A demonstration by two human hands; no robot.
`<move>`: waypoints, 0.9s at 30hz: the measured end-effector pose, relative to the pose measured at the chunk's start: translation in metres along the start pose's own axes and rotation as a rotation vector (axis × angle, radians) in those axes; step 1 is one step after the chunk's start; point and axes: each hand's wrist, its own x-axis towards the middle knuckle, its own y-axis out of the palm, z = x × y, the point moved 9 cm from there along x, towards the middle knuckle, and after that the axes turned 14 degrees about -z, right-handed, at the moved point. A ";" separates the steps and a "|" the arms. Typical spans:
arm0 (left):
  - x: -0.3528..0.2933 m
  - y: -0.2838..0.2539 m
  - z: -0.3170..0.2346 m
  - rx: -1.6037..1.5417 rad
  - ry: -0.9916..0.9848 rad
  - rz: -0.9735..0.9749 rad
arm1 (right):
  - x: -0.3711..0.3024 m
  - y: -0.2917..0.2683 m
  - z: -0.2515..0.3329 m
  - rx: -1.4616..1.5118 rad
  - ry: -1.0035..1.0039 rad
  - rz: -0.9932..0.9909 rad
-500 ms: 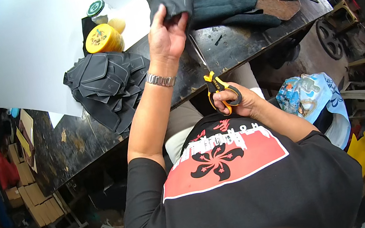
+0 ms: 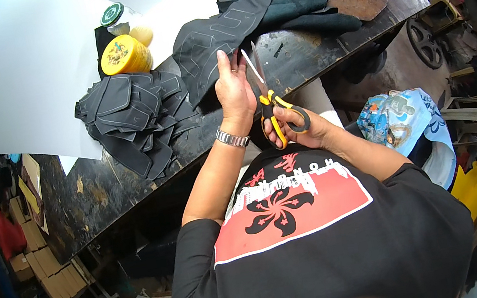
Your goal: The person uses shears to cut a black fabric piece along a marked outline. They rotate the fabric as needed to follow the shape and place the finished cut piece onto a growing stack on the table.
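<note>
A black leather-like sheet [image 2: 215, 35] with pale outlines drawn on it spreads over the table's near part. My left hand [image 2: 234, 91] has its near right edge between thumb and fingers, palm turned upward; the fingertips are partly hidden. My right hand [image 2: 305, 131] grips yellow-and-black scissors [image 2: 264, 90] by the handles. Their blades are parted, pointing away from me beside my left fingers and close to the sheet's edge. Left of the sheet lies a pile of cut black pieces [image 2: 123, 108], several with similar pale lines.
A yellow round tub [image 2: 126, 55] and a green-lidded jar [image 2: 114, 15] stand behind the pile. White sheeting [image 2: 28, 77] covers the table's far left. Dark folded material [image 2: 295, 1] and a brown board [image 2: 363, 2] lie to the right. The dark table's edge [image 2: 128, 210] runs before me.
The black sheet has come down from a lifted, bunched state and now lies spread. My left hand has moved nearer to me, and the scissors have risen toward it, their blades parted.
</note>
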 end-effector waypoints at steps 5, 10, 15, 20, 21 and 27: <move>-0.013 0.002 0.000 0.117 0.055 0.086 | 0.004 -0.009 0.005 -0.061 -0.010 -0.107; -0.013 0.003 -0.001 0.062 0.067 0.094 | -0.002 -0.010 0.006 -0.164 -0.031 -0.094; -0.008 -0.001 0.000 0.026 0.027 0.099 | -0.008 -0.005 0.004 -0.249 -0.055 -0.064; -0.016 0.002 0.006 0.102 -0.027 0.169 | 0.002 -0.006 0.009 -0.292 -0.064 -0.116; -0.018 0.001 0.007 0.111 -0.037 0.171 | 0.003 -0.006 0.011 -0.271 -0.082 -0.140; -0.013 -0.015 -0.008 -0.197 -0.092 0.118 | 0.001 -0.007 0.008 -0.254 -0.080 -0.147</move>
